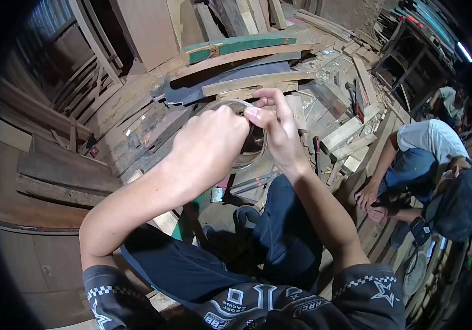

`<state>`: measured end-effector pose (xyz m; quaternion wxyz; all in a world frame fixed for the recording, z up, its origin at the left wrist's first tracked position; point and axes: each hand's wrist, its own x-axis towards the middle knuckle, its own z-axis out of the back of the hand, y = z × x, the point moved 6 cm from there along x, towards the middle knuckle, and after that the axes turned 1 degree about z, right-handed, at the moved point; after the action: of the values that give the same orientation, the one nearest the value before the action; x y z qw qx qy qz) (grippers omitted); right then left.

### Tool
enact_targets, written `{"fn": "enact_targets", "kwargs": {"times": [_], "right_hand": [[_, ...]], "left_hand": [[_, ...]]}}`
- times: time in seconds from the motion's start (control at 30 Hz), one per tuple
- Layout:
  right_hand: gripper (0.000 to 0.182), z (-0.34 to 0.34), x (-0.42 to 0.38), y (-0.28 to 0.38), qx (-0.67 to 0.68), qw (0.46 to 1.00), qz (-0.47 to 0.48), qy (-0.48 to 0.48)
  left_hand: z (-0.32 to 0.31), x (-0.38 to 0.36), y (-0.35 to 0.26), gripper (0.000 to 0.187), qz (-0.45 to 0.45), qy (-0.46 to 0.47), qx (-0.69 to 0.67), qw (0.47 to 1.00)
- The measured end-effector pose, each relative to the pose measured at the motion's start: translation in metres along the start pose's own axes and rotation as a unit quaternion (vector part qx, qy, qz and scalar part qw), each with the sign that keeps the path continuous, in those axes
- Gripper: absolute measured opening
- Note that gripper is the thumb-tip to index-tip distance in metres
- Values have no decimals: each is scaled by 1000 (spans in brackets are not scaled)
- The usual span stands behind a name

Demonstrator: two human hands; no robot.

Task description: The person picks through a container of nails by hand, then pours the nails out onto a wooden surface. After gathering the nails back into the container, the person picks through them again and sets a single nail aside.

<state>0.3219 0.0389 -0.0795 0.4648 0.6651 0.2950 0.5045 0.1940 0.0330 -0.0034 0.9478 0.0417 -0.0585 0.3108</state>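
Note:
A clear round container [245, 160], like a jar or cup, is held up in front of me above my knees. Something dark [254, 142] shows inside it; its kind I cannot make out. My left hand [212, 135] is closed at the container's near-left rim, its back toward me and its fingertips hidden. On the other side, my right hand [279, 129] grips the rim, thumb on top and the other fingers along the outside.
Curved planks, one with a green face [241, 46], lie stacked ahead. Wood offcuts [341, 135] and a red-handled tool [355, 102] are on the littered floor. To the right another person [434, 140] crouches, hands together. Dark boards [65, 170] stand at left.

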Motion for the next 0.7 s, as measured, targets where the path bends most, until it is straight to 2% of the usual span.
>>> {"fn": "enact_targets", "kwargs": {"times": [0.07, 0.2, 0.23, 0.33, 0.37, 0.47, 0.5, 0.6, 0.63, 0.7], "right_hand": [[64, 1, 1, -5, 31, 999, -25, -2], [69, 3, -1, 5, -61, 998, -7, -18], [70, 4, -1, 2, -52, 998, -6, -22], [70, 4, 0, -1, -21, 1000, -12, -12], [70, 4, -2, 1, -22, 999, -21, -15], [69, 5, -3, 0, -32, 999, -3, -28], [69, 6, -4, -1, -40, 999, -10, -28], [69, 7, -4, -2, -41, 998, -24, -31], [69, 6, -6, -3, -36, 999, -26, -32], [70, 6, -5, -2, -28, 999, -26, -32]], "left_hand": [[-4, 8, 1, 12, 15, -2, -8, 1000], [-17, 11, 3, 14, -16, -53, -17, 998], [-24, 17, 5, 22, 10, 31, -10, 999], [-28, 21, -1, 30, -20, 16, -8, 1000], [-32, 24, 0, 35, 6, 45, 6, 999], [-54, 37, 14, 36, 74, 118, -13, 990], [-45, 35, 5, 38, 33, 87, 22, 995], [-48, 40, 4, 40, 29, 99, 13, 995], [-49, 45, 3, 45, 94, 198, 24, 976], [-51, 45, 4, 46, 48, 158, 34, 986]]}}
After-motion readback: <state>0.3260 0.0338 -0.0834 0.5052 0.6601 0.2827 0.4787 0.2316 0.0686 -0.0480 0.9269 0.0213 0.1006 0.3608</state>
